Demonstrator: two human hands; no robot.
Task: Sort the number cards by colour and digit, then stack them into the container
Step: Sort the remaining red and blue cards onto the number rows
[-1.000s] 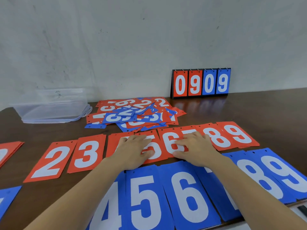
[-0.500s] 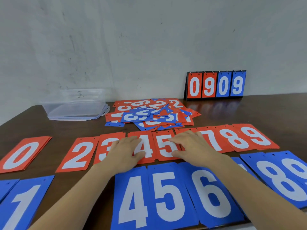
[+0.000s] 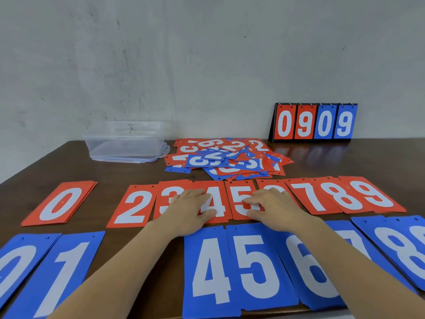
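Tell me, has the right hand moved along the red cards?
Yes, leftward: the right hand hid the red 7 before; now it hides the red 6, fingers on the red 5.

Red row (image 3: pixel 308 196), mid-table, face up, white digits. 0 stack (image 3: pixel 61 203) sits alone at left, then a gap, then 2 through 9 edge to edge and overlapping; 3 and 6 partly covered.

Blue row (image 3: pixel 253 268), nearest edge, face up. 0 and 1 at left, a gap, then 4, 5, 6, 7, 8 overlapping.

Pile (image 3: pixel 227 158), red and blue mixed, skewed, just behind the red row.

Container (image 3: pixel 125 141), clear plastic, upright, back left by the wall, just left of the pile.
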